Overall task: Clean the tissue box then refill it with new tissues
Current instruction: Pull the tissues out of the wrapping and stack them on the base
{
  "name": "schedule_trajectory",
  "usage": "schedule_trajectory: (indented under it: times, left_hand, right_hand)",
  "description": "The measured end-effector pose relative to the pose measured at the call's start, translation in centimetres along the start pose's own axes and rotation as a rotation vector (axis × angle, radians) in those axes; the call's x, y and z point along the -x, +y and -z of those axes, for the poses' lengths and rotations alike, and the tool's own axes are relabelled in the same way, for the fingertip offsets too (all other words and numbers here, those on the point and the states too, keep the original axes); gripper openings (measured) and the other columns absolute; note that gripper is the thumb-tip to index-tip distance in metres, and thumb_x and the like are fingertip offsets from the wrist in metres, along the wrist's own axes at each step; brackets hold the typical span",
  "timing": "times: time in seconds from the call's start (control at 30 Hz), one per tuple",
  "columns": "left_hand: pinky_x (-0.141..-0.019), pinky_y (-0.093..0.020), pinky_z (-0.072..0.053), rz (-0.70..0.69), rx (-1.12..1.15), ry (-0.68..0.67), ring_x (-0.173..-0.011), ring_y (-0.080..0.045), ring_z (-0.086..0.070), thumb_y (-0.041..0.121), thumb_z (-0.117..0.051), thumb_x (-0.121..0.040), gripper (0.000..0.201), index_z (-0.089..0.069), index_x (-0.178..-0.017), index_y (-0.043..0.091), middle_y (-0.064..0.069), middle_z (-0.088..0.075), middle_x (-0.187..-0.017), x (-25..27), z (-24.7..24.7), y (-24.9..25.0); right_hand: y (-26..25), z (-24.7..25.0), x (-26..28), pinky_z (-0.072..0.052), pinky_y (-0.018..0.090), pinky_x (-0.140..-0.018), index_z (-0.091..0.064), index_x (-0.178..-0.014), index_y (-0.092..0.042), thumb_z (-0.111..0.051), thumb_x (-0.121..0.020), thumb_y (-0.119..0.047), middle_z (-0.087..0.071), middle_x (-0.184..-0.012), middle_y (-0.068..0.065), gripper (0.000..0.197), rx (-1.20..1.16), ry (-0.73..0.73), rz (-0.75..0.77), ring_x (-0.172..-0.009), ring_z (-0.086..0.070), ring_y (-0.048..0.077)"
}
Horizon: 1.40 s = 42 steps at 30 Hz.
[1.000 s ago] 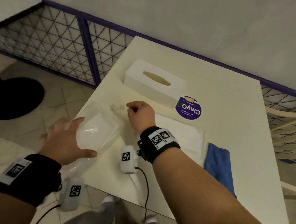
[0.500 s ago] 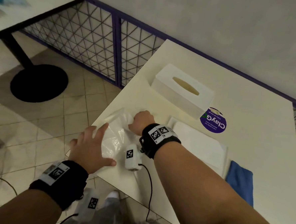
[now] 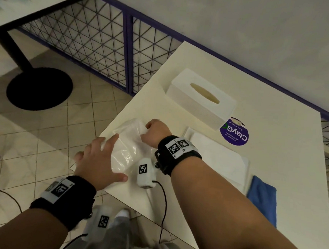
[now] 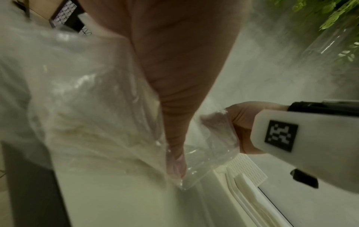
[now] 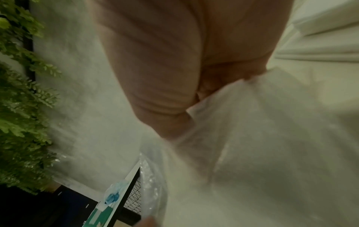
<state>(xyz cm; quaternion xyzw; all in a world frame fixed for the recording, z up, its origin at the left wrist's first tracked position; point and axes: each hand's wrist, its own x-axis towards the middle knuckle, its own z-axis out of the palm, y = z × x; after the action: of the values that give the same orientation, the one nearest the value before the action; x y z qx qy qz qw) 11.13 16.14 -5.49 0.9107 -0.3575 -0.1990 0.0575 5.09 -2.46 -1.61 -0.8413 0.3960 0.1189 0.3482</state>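
Head view: at the lower left corner of the desk (image 3: 276,104), my left hand (image 3: 97,162) lies flat on the bag (image 3: 128,141) of tissues, fingers spread and straight, thumb out toward the desk edge. My right hand (image 3: 155,132), at frame centre, pinches the bag's far edge with curled fingers. The white tissue box (image 3: 200,99) sits above centre, its oval slot up, well apart from the bag. Just right of the box lies a purple sticker (image 3: 234,133). A flat stack of white tissues (image 3: 221,158) lies right of my right wrist, and a blue cloth (image 3: 263,199) sits at the stack's lower right, near the desk's edge. A mesh fence (image 3: 84,40) fills the upper left, above a tiled floor (image 3: 49,132).

Left wrist view: my left hand (image 4: 174,76) runs down the frame's centre, one fingertip pressing the crinkled bag (image 4: 77,99) onto the desk (image 4: 120,204). At right, my right hand (image 4: 240,122) grips a fold of the plastic. The tissue stack (image 4: 246,181) shows at lower right.

Right wrist view: blurred. My right hand (image 5: 174,76) fills the upper centre, fingers curled tight around a bunched edge of the bag (image 5: 252,145), which spreads across the lower right. Green leaves (image 5: 21,92) line the left edge.
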Motion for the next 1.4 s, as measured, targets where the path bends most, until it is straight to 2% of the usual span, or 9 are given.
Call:
schedule_trajectory:
  times: [0.23,0.43,0.57,0.7,0.9,0.97,1.07,1.23,1.4]
  left_hand:
    - [-0.102,-0.052,-0.035,-0.032,-0.018,0.029,-0.135,-0.030,-0.031,0.074,-0.076,-0.037,0.151,0.033,-0.139,0.044,-0.004,-0.017,-0.154,1.0,0.2,-0.3]
    - [-0.100,-0.051,-0.036,0.037,0.013,0.053,-0.131,-0.031,-0.035,0.068,-0.075,-0.051,0.139,0.024,-0.145,0.039,-0.007,-0.021,-0.151,1.2,0.9,0.2]
    - [-0.110,-0.056,-0.020,0.062,-0.031,0.087,-0.141,-0.034,-0.015,0.080,-0.067,-0.050,0.136,0.012,-0.149,0.033,-0.015,-0.010,-0.154,1.2,1.9,1.6]
    - [-0.112,-0.035,-0.025,-0.219,0.648,0.245,-0.138,-0.020,-0.027,0.061,-0.080,-0.058,0.121,-0.013,-0.151,0.023,-0.009,-0.023,-0.151,1.0,3.6,6.3]
    - [-0.107,-0.038,-0.037,-0.208,1.542,-0.315,-0.127,-0.016,-0.049,0.040,-0.098,-0.029,0.150,-0.008,-0.149,0.038,-0.001,-0.049,-0.140,-0.3,2.2,11.9]
    - [-0.107,-0.045,-0.038,-0.271,1.634,-0.418,-0.127,-0.022,-0.051,0.030,-0.099,-0.033,0.141,-0.018,-0.149,0.032,-0.006,-0.054,-0.137,-0.3,1.4,12.7]
    - [-0.102,-0.044,-0.046,-0.382,1.562,-0.505,-0.123,-0.028,-0.056,0.027,-0.095,-0.047,0.107,-0.042,-0.139,0.015,-0.013,-0.059,-0.132,0.3,0.7,14.0]
    - [-0.078,-0.024,-0.045,-0.407,1.207,-0.251,-0.085,-0.011,-0.059,0.026,-0.078,-0.059,0.039,-0.059,-0.092,0.026,0.005,-0.064,-0.090,0.6,-0.8,15.1]
    - [-0.066,-0.016,-0.044,-0.423,1.046,-0.253,-0.074,-0.009,-0.055,0.009,-0.078,-0.067,0.035,-0.059,-0.080,0.036,0.013,-0.061,-0.078,1.2,-3.5,14.7]
  right_hand:
    - [-1.5,2.1,0.8,-0.040,0.029,-0.087,-0.052,-0.126,-0.004,-0.049,-0.091,-0.021,-0.055,-0.130,0.012,0.039,0.118,0.036,0.069,-0.118,-0.053,0.030]
    - [-3.5,7.3,5.1,-0.040,0.027,-0.074,-0.054,-0.120,-0.012,-0.048,-0.091,-0.020,-0.065,-0.112,0.011,0.030,0.198,0.333,0.231,-0.104,-0.060,0.029]
    - [-1.9,12.8,9.6,-0.046,0.031,-0.079,-0.055,-0.119,-0.014,-0.051,-0.092,-0.026,-0.066,-0.111,0.011,0.029,0.185,0.536,0.261,-0.102,-0.061,0.031]
    - [1.8,15.2,14.0,-0.042,0.029,-0.076,-0.058,-0.116,-0.015,-0.058,-0.090,-0.031,-0.063,-0.101,0.004,0.030,0.092,0.564,0.265,-0.093,-0.056,0.024]
    - [7.4,14.6,18.7,-0.043,0.015,-0.063,-0.061,-0.089,-0.022,-0.065,-0.086,-0.028,-0.059,-0.075,-0.013,0.008,-0.206,0.580,0.234,-0.069,-0.055,0.003]
    - [9.5,13.6,19.6,-0.048,0.025,-0.070,-0.064,-0.090,-0.017,-0.067,-0.084,-0.029,-0.066,-0.080,-0.005,0.013,-0.334,0.597,0.204,-0.075,-0.062,0.012]
    - [13.3,11.2,20.4,-0.054,0.035,-0.077,-0.065,-0.094,-0.021,-0.069,-0.080,-0.030,-0.072,-0.091,0.003,0.017,-0.510,0.634,0.148,-0.085,-0.068,0.022]
    - [19.0,5.3,20.3,-0.050,0.023,-0.075,-0.062,-0.094,-0.028,-0.071,-0.081,-0.007,-0.069,-0.085,-0.011,0.026,-0.766,0.610,-0.027,-0.073,-0.065,-0.005]
    - [21.6,0.6,19.7,-0.053,0.040,-0.090,-0.060,-0.086,-0.027,-0.072,-0.074,0.002,-0.069,-0.101,-0.006,0.034,-0.807,0.590,-0.117,-0.093,-0.064,0.013]
